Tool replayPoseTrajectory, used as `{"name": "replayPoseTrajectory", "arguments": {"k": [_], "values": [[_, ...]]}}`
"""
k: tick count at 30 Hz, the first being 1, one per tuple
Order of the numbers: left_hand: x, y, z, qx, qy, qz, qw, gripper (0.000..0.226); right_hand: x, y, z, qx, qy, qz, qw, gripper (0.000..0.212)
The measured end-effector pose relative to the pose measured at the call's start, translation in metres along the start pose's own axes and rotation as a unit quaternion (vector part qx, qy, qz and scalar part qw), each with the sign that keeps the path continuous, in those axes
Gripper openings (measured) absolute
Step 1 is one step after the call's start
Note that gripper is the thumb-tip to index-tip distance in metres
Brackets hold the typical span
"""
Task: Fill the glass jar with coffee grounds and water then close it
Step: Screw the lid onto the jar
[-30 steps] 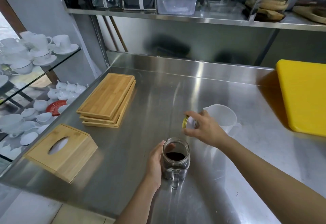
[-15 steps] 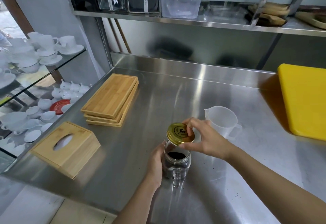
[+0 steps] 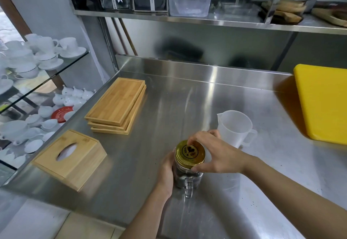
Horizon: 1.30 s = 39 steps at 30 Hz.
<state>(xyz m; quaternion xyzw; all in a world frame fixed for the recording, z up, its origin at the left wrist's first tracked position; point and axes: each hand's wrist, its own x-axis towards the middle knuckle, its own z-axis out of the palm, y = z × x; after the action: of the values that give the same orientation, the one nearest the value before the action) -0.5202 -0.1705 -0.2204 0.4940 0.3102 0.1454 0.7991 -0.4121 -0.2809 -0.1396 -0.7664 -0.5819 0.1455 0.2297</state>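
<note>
Now your right hand [image 3: 214, 154] pinches the lid [image 3: 190, 152] flat atop the upright jar [image 3: 187, 174], thumb at five o'clock, fingers at twelve. Your left hand [image 3: 167, 171] grips its nine o'clock wall on the counter [image 3: 169, 107]; twist about its vertical axis.

Two bare forearms reach in from the bottom of the frame. The left hand [image 3: 166, 173], low and centre, wraps around the side of the glass jar [image 3: 185, 178]. The right hand [image 3: 216, 154], entering from the lower right, arches over the gold lid [image 3: 189, 153], thumb and fingertips pinching its rim.
</note>
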Motion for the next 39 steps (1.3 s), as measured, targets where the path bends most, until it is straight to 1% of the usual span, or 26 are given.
{"name": "replayPoseTrajectory", "arguments": {"k": [4,7,9,12,14,16,17,20,22,25,27,30,32,36,39], "values": [[0.000,0.001,-0.003,0.006,-0.010,-0.008,1.000,0.042,0.003,-0.004,-0.003,-0.032,-0.029,-0.015,0.999,0.050],[0.003,0.000,-0.009,0.041,-0.005,0.003,0.999,0.037,0.005,-0.006,-0.004,-0.055,-0.049,-0.014,0.997,0.050],[0.002,0.001,-0.013,0.037,-0.010,0.017,0.999,0.037,0.005,-0.005,-0.005,-0.053,-0.052,-0.010,0.997,0.051],[-0.005,0.001,-0.023,-0.012,-0.042,0.040,0.998,0.047,0.005,-0.005,-0.004,-0.057,-0.053,-0.014,0.997,0.056],[-0.010,0.002,-0.031,-0.010,-0.054,0.066,0.996,0.068,0.005,-0.004,-0.004,-0.058,-0.058,-0.016,0.997,0.061],[-0.014,0.005,-0.035,0.040,-0.084,0.096,0.991,0.092,0.007,-0.005,-0.003,-0.061,-0.064,-0.017,0.996,0.067],[-0.016,0.005,-0.037,0.070,-0.106,0.102,0.987,0.096,0.007,-0.005,-0.003,-0.063,-0.065,-0.019,0.996,0.070],[-0.023,0.006,-0.033,0.140,-0.188,0.088,0.968,0.088,0.009,-0.008,-0.005,-0.086,-0.067,-0.030,0.994,0.075],[-0.026,0.005,-0.029,0.194,-0.212,0.078,0.955,0.091,0.010,-0.010,-0.007,-0.111,-0.072,-0.040,0.990,0.075],[-0.027,0.002,-0.025,0.291,-0.175,0.088,0.937,0.103,0.013,-0.012,-0.007,-0.132,-0.088,-0.048,0.986,0.074],[-0.027,0.001,-0.023,0.318,-0.157,0.091,0.931,0.109,0.015,-0.012,-0.007,-0.134,-0.100,-0.049,0.985,0.072],[-0.026,-0.001,-0.025,0.316,-0.151,0.096,0.932,0.106,0.017,-0.012,-0.007,-0.132,-0.107,-0.041,0.985,0.071],[-0.025,0.000,-0.026,0.311,-0.150,0.093,0.934,0.103,0.016,-0.013,-0.006,-0.145,-0.097,-0.033,0.984,0.072],[-0.024,-0.001,-0.028,0.298,-0.149,0.084,0.939,0.098,0.015,-0.018,-0.005,-0.221,-0.063,-0.009,0.973,0.078],[-0.023,0.000,-0.027,0.289,-0.147,0.082,0.942,0.094,0.014,-0.020,-0.005,-0.265,-0.066,0.028,0.962,0.084]]}}
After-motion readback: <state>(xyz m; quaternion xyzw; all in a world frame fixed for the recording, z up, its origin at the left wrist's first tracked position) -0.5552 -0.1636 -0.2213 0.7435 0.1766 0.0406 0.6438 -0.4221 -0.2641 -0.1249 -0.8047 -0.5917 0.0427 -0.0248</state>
